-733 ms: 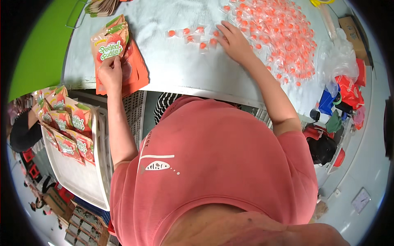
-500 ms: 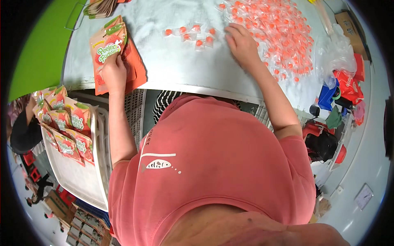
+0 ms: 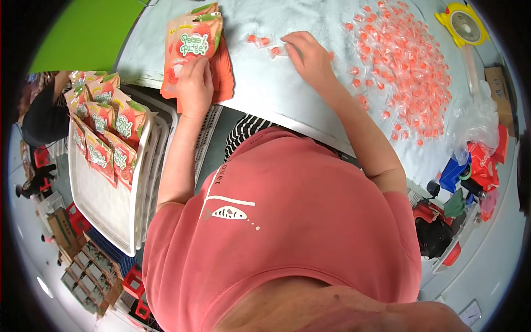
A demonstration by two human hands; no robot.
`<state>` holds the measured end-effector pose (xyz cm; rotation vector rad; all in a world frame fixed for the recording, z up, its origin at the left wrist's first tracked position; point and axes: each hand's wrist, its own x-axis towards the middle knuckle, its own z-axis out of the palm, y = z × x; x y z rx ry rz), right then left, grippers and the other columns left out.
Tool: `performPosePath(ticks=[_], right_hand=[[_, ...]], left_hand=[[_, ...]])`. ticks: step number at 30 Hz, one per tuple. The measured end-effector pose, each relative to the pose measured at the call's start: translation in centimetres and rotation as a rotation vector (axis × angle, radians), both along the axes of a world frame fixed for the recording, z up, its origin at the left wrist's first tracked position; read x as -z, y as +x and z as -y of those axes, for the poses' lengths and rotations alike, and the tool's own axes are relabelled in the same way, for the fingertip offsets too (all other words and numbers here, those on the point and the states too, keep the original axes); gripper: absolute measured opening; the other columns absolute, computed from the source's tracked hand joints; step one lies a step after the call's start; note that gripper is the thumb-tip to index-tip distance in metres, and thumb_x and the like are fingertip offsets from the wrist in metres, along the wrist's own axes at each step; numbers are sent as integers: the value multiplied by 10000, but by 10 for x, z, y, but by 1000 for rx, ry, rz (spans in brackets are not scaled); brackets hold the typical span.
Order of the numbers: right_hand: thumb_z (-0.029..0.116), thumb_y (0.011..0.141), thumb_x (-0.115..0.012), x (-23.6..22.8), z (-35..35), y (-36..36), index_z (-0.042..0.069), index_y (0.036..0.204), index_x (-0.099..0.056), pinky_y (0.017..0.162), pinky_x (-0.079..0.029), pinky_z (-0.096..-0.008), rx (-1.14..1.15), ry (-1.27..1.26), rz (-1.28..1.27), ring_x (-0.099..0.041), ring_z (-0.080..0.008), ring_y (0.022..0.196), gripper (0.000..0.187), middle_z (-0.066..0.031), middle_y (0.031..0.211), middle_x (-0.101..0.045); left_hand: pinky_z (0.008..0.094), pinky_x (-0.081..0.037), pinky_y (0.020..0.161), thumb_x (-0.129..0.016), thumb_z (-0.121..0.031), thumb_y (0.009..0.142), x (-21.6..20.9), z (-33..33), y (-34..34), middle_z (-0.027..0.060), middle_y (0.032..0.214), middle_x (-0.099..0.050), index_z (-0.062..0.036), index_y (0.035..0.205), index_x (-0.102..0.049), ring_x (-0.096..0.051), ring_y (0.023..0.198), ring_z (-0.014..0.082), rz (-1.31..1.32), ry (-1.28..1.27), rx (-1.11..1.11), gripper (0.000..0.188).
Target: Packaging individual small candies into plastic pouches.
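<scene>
On table, far left: left hand [image 3: 194, 83] grips top pouch [image 3: 191, 47] of a stack.
Right hand [image 3: 307, 52]: fingers curled over three loose candies [image 3: 260, 40].
Far right: uncounted candy pile [image 3: 401, 66], yellow dispenser [image 3: 462, 25].
Near left: tray [image 3: 119, 205] of about seven pouches.

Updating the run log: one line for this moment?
left hand: holds orange pouch | right hand: on small wrapped candies | candy pile: right on table

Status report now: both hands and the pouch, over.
Left hand holds top pouch of stack on table. Right hand flat over small candies. Big candy pile to the right, nothing blocking.
</scene>
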<state>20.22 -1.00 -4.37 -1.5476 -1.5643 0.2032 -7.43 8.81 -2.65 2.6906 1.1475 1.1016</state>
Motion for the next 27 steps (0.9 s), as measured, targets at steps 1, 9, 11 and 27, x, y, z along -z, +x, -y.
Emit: performPosePath(ticks=[1, 9, 11, 27], right_hand=[[101, 938, -621, -4, -6, -5, 45, 1129, -687, 909, -526, -400, -4, 1, -1, -660, -270, 1025, 210, -101, 1146, -650], [300, 947, -660, -11, -62, -32, -31, 1087, -711, 760, -487, -229, -201, -517, -582, -648, -102, 879, 363, -58, 1003, -709], [287, 942, -665, -8, -60, -27, -36, 1057, -721, 751, -483, -229, -232, -549, -534, -629, -87, 854, 347, -45, 967, -711], [123, 890, -748, -5, 13, -50, 20, 711, -643, 548, -391, -224, -255, -424, -741, -504, -2, 660, 232, 80, 685, -576]], left_hand=[[399, -545, 811, -666, -24, 848, 4, 7, -4, 123, 1039, -700, -35, 1046, -696, -669, 935, 313, -39, 20, 20, 200], [385, -555, 855, -701, -62, 808, 9, 41, -6, 115, 1097, -689, -29, 1097, -688, -668, 1009, 290, -126, 46, 270, 290], [379, -557, 833, -710, -77, 822, 3, 42, -6, 114, 1082, -687, -25, 1093, -687, -670, 982, 291, -109, -21, 291, 277], [366, -434, 515, -704, -199, 873, -20, 42, 55, 110, 580, -571, -6, 712, -583, -562, 517, 231, 231, -684, 36, 279]])
